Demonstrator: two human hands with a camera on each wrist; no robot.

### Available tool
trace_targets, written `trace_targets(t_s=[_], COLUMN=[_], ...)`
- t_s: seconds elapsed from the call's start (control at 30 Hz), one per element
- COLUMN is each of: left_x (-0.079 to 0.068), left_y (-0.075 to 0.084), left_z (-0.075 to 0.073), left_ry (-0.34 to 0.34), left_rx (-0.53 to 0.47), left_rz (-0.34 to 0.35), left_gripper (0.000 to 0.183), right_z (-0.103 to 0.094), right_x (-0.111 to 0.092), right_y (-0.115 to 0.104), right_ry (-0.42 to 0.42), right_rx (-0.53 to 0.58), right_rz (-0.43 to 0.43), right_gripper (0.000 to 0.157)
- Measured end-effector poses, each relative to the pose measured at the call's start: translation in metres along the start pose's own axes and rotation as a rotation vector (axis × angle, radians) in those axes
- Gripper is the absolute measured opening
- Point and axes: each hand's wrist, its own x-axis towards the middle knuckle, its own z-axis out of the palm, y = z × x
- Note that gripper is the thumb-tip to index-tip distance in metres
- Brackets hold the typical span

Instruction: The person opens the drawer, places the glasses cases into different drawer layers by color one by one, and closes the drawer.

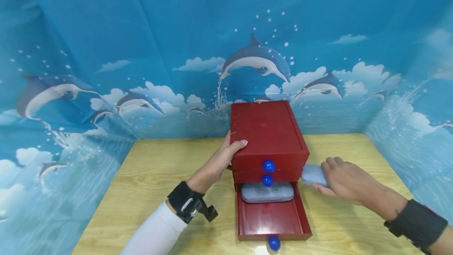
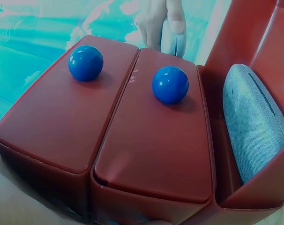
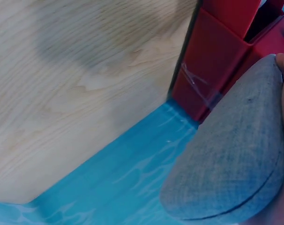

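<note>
A red drawer cabinet (image 1: 263, 127) with blue round knobs has its lowest drawer (image 1: 270, 219) pulled out; its two upper drawers are closed. Inside the open drawer, toward the back, lies a grey-blue fabric glasses case (image 1: 267, 194). My left hand (image 1: 223, 156) grips the cabinet's left side, its thumb on the top edge; the cabinet hides some of its fingers. To the right of the cabinet, my right hand (image 1: 345, 178) holds a second glasses case (image 1: 313, 175) of similar fabric. In the right wrist view that held case (image 3: 231, 150) appears closed.
The wood-grain table (image 1: 170, 160) extends on both sides of the cabinet. Behind it and along its sides hangs a blue backdrop (image 1: 184, 19) printed with dolphins and clouds. The drawer's front knob (image 1: 274, 243) sticks out toward me.
</note>
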Motion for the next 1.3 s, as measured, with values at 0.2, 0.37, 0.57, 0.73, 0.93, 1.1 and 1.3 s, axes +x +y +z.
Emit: trace_targets(t_s=[0.2,0.37,0.57,0.73,0.93,1.1,1.3], left_x=[-0.013,-0.016,-0.001,-0.001,-0.002,-0.002,-0.002], left_y=[0.016,0.022,0.005,0.001,0.000,-0.002,-0.001], left_z=[0.003,0.004,0.000,0.001,0.003,0.003,0.002], left_ry=[-0.011,-0.024,-0.018,-0.001,0.010,0.014,0.006], left_rx=[0.019,0.018,0.005,0.006,0.008,0.014,0.014], left_rz=[0.002,0.002,0.008,0.016,0.023,0.019,0.032], left_gripper=[0.067,0.065,0.068,0.068,0.066,0.066,0.065], right_z=[-0.007,-0.011,-0.015,-0.018,-0.018,-0.019,-0.023], right_x=[-0.002,-0.004,-0.002,0.003,0.009,0.016,0.030], right_y=[-0.008,-0.013,-0.024,-0.038,-0.056,-0.071,-0.088], right_ry=[-0.013,0.009,0.062,0.085,0.065,0.061,0.047], right_rx=[-0.001,-0.001,0.011,0.038,0.070,0.090,0.103], right_rz=[0.007,-0.020,-0.074,-0.114,-0.141,-0.151,-0.165], right_gripper=[0.055,0.056,0.056,0.055,0.053,0.053,0.052])
